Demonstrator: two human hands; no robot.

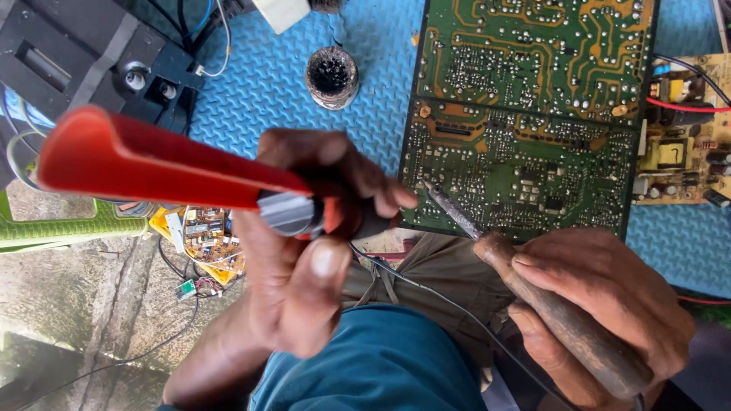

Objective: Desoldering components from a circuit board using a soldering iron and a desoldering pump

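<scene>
My left hand [304, 243] grips a red tube-shaped tool with a grey collar [152, 164], held level and pointing toward the near edge of a large green circuit board [533, 99]. My right hand [601, 297] holds a soldering iron by its brown wooden handle [563, 320]; its metal tip [442, 199] touches the board's near left corner. The red tool's front end is hidden behind my left fingers.
A small round tin of dark material [332, 76] stands on the blue textured mat [266, 84]. A smaller tan circuit board [681, 137] lies to the right, black equipment [84, 53] at the upper left, a yellow board [205, 236] on the ground below.
</scene>
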